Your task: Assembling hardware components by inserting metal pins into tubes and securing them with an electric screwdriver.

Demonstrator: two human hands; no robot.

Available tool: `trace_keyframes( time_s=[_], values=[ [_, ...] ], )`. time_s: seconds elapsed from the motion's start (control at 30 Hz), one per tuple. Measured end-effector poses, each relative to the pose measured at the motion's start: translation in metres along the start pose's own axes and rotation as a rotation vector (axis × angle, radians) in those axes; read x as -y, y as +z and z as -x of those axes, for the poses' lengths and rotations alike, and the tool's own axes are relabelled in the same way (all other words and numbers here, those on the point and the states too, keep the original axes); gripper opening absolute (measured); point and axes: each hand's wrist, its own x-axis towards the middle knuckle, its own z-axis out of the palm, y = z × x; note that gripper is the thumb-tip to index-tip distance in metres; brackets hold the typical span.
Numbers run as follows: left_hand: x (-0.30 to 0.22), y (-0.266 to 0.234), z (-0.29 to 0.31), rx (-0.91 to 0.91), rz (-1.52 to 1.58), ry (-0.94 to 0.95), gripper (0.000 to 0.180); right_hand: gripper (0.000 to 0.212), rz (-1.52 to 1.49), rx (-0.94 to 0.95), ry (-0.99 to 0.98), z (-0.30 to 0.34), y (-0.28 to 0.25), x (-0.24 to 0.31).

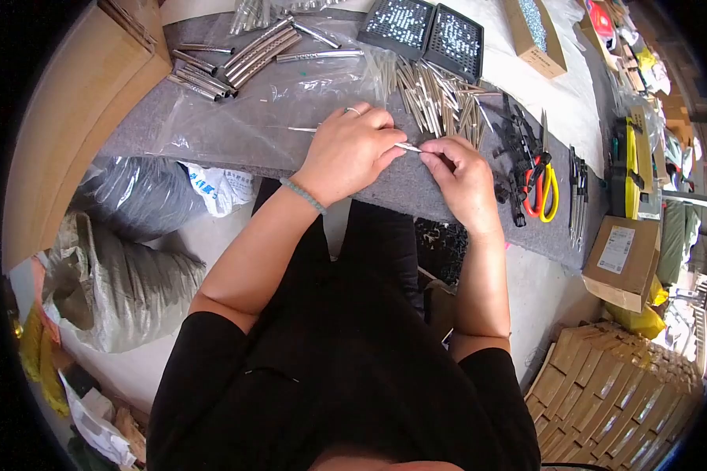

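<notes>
My left hand [354,149] is closed around a slim metal rod [409,147] above the near edge of the grey-covered table. A thin, needle-like length sticks out on the left of this hand, and a thicker silvery end shows on the right. My right hand [462,174] pinches at that right end with thumb and forefinger; any small part between these fingertips is hidden. Just beyond my hands lies a loose pile of slim metal tubes [432,100]. Clear plastic sheeting [236,129] covers the table to the left of my left hand.
Wider metal tubes [263,53] lie at the back left. Behind the pile stands an open black case [455,43] of small silvery parts, beside a cardboard box [543,59] of small beads. Orange-and-yellow-handled scissors [549,192], black clips [516,149] and thin tools [578,196] lie on the right.
</notes>
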Motion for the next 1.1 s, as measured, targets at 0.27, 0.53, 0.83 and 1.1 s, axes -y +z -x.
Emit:
trace_keyframes(
  time_s=[0.27, 0.53, 0.83, 1.1],
  values=[
    [0.000, -0.001, 0.003, -0.063, -0.048, 0.038, 0.016, 0.072, -0.433, -0.569, -0.148, -0.085, -0.045, 0.013],
    [-0.003, -0.007, 0.000, -0.062, 0.001, 0.035, 0.016, 0.037, -0.733, -0.664, -0.393, -0.175, -0.091, 0.097],
    [0.000, -0.005, -0.002, -0.040, -0.003, 0.017, 0.017, 0.034, -0.743, -0.688, -0.540, -0.191, -0.089, 0.051],
    [-0.002, -0.006, 0.001, -0.024, 0.011, 0.007, 0.017, 0.033, -1.778, 0.319, -0.675, -0.216, -0.062, 0.046]
  ],
)
